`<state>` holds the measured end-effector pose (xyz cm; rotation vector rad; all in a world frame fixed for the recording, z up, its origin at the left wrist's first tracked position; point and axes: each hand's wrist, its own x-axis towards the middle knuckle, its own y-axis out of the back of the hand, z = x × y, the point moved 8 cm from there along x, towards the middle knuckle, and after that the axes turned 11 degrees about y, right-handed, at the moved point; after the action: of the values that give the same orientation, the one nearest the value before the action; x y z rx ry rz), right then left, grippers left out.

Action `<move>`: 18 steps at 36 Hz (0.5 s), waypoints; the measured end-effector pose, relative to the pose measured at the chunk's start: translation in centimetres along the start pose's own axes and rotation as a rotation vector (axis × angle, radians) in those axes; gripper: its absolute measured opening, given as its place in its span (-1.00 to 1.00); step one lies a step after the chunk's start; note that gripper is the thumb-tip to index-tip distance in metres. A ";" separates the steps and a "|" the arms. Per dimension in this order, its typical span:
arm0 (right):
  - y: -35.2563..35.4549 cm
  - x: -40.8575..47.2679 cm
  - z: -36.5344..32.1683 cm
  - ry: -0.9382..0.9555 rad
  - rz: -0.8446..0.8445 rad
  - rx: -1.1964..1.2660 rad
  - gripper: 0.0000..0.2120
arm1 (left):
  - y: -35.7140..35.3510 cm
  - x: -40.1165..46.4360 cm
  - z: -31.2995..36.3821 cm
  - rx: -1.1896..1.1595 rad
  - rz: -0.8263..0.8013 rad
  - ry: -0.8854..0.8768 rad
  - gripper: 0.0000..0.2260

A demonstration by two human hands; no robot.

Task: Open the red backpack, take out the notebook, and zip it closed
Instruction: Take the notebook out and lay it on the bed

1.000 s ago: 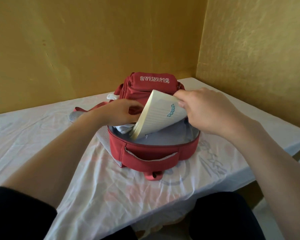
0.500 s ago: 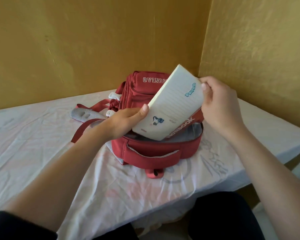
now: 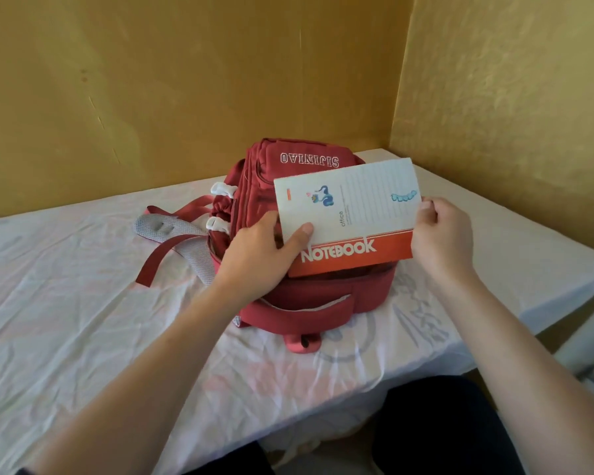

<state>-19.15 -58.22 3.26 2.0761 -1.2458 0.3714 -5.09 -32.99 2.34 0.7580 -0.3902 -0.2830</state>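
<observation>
The notebook (image 3: 347, 217) is now fully out, held at the frame's centre above the red backpack (image 3: 299, 296). The left hand (image 3: 261, 252) and right hand (image 3: 443, 234) pinch its edges; zipping remains.

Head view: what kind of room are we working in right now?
Probably a bedroom or similar home room: the red backpack sits on a bed or table under a wrinkled white printed sheet, pushed into a corner of bare mustard-yellow walls.

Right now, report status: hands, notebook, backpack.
Both hands on notebook: left hand grips left edge, right hand right edge. Notebook above red backpack. Zipper state hidden. Nothing blocking.
</observation>
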 end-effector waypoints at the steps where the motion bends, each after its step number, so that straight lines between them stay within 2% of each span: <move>1: -0.2 -0.1 0.5 -0.027 0.005 0.037 -0.68 | -0.1 -0.1 0.2 -0.023 0.007 0.002 -0.50; 4: -0.6 -0.6 1.4 -0.075 -0.009 0.127 -0.67 | 0.0 -0.4 0.6 -0.116 0.054 -0.018 -0.61; 9: -0.2 -1.1 0.4 0.034 -0.047 0.091 -0.72 | -0.3 -0.7 1.0 -0.346 0.005 -0.032 -0.80; 12: 0.0 -1.4 -0.3 0.049 -0.063 0.086 -0.71 | 0.0 -0.8 1.3 -0.381 0.029 -0.060 -0.83; 15: 0.1 -1.5 -0.3 0.047 -0.085 0.035 -0.60 | 0.1 -0.7 1.4 -0.387 0.039 -0.065 -0.84; 18: 0.5 -2.5 -2.9 0.263 -0.108 0.018 -0.57 | 0.1 -0.4 1.5 -0.407 0.033 -0.033 -0.86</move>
<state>-20.51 -54.78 4.17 2.0234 -0.9745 0.5865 -6.13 -33.70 3.29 0.3484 -0.3607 -0.3315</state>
